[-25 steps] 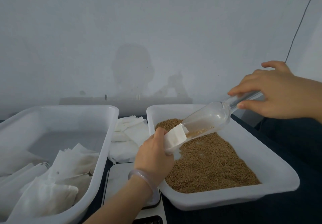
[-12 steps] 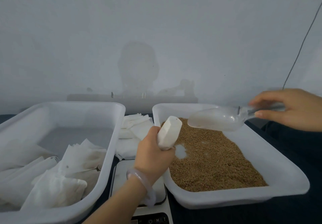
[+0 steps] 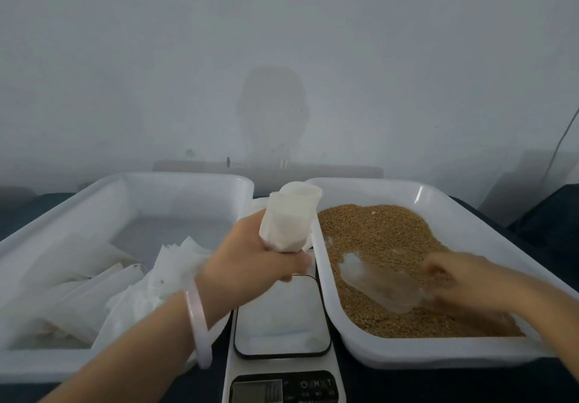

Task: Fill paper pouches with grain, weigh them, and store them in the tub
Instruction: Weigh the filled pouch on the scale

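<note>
My left hand (image 3: 250,258) grips a white paper pouch (image 3: 286,217) by its lower part, mouth up, above the gap between the two tubs. My right hand (image 3: 470,280) is blurred; it holds the handle of a clear plastic scoop (image 3: 379,286) that lies low in the brown grain (image 3: 376,236). The grain fills the white tub on the right (image 3: 470,233). A white kitchen scale (image 3: 282,318) sits between the tubs, its platform bare. The white tub on the left (image 3: 94,202) holds several white pouches (image 3: 94,296).
A few loose paper pouches (image 3: 308,241) lie behind the scale, mostly hidden by my left hand. The tubs and scale stand on a dark cloth (image 3: 545,236). A pale wall rises close behind them, with a thin cable (image 3: 564,133) at the right.
My right hand has dropped from above the tub down into the grain with the scoop. My left hand has drawn the pouch left, off the grain tub, and turned it upright.
</note>
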`<state>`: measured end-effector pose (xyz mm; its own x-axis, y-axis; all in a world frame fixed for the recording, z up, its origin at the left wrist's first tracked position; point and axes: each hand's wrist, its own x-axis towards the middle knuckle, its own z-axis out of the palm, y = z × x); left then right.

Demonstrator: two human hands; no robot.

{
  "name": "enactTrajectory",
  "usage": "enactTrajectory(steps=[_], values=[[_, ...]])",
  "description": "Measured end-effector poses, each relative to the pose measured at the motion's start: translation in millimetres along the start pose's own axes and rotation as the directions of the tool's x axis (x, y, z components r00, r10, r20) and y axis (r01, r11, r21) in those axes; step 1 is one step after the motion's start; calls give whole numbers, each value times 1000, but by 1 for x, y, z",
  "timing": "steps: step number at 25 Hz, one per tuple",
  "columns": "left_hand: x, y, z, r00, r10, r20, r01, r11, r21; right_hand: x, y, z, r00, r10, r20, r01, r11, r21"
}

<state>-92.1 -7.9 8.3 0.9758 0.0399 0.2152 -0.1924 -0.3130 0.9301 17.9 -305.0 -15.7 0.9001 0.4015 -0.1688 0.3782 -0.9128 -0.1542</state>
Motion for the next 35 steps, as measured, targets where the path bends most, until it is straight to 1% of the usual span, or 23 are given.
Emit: enactTrajectory(steps=[1,2,3,4,5,6,8,9,11,13,14,15,17,19,21,23,28,31,35], values=[[3,1,-3,1000,7,1,-7,997,72,1,-16,-8,994,-67,-92,79,988,136],[7,1,-5,1000,12,8,-13,989,145,0,-37,-16,971,-145,-190,199,932,304],[11,0,-5,1000,13,21,-17,981,194,-1,-61,-22,939,-214,-270,320,830,457],[15,0,-6,999,7,42,-16,977,212,-2,-85,-24,910,-268,-316,408,714,569],[19,-2,-7,997,-4,73,-12,979,206,-1,-107,-23,887,-307,-345,462,616,638],[21,-2,-7,994,-11,109,-10,982,186,1,-126,-20,865,-330,-378,502,546,671],[27,-7,-11,988,-21,153,-1,990,138,7,-150,-13,833,-299,-466,554,454,698],[30,-10,-13,987,-27,161,6,992,129,11,-156,-12,825,-266,-499,565,443,696],[35,-14,-18,976,-47,213,13,987,159,19,-159,-12,832,-236,-501,548,489,679],[39,-18,-22,949,-51,311,1,987,160,27,-158,-12,850,-263,-457,517,581,628],[41,-20,-24,947,-44,319,-7,988,157,30,-157,-10,859,-277,-431,501,631,592],[42,-25,-27,957,-35,288,-16,985,171,34,-156,-6,867,-289,-407,485,676,554],[43,-34,-32,977,-16,211,-40,965,260,38,-154,5,884,-291,-367,454,725,518],[42,-43,-34,977,0,214,-75,936,345,41,-150,14,905,-287,-314,416,753,510],[43,-47,-34,972,20,234,-113,913,391,44,-145,17,918,-281,-280,391,759,520],[44,-48,-34,974,35,225,-123,913,390,44,-141,18,919,-286,-270,390,757,525],[41,-48,-33,977,32,213,-105,933,343,42,-143,19,916,-308,-257,399,768,501],[41,-48,-32,973,37,227,-112,940,323,43,-142,19,918,-318,-238,397,759,516],[41,-50,-33,980,55,189,-103,962,254,42,-142,19,914,-335,-227,405,756,515]])
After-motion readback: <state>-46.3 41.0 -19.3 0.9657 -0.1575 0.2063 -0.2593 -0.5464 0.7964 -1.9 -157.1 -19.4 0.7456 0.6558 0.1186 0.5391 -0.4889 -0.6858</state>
